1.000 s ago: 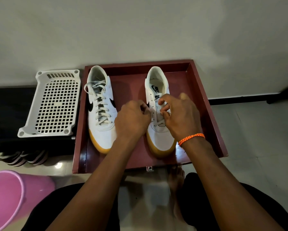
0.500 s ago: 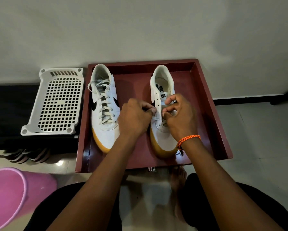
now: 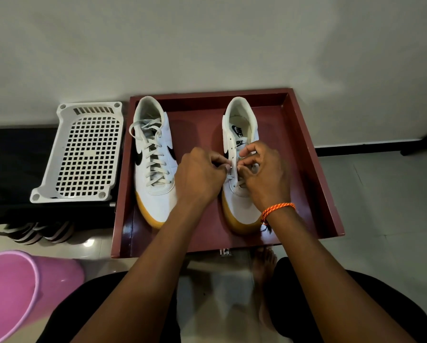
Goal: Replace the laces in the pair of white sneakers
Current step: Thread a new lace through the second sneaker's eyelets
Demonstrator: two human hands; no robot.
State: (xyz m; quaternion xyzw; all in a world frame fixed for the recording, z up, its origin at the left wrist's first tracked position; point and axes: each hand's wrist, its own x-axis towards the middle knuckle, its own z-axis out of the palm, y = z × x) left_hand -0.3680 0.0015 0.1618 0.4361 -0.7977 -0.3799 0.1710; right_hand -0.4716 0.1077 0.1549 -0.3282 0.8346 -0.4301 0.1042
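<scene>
Two white sneakers side by side in a dark red tray (image 3: 304,134), toes toward the near edge, heels toward the far edge by the wall

Left sneaker (image 3: 155,184) by the tray's left edge, laced all the way up, loose loops at the top

Right sneaker (image 3: 239,204) nearer the middle and right side of the tray, only the lowest holes laced, upper holes bare

Left hand (image 3: 198,179) over the middle of the tray, fingers curled tight, fingertips pinching the lace (image 3: 232,178) at the right sneaker's left row of holes

Right hand (image 3: 266,174) on top of the right sneaker, fingers curled in, pinching the lace on the other side of the tongue; orange bracelet (image 3: 278,209) on that wrist

White plastic basket (image 3: 83,154) with many square holes, just beside the tray's left edge

Pink bucket (image 3: 21,290) near the tray's near left corner, down on the floor
</scene>
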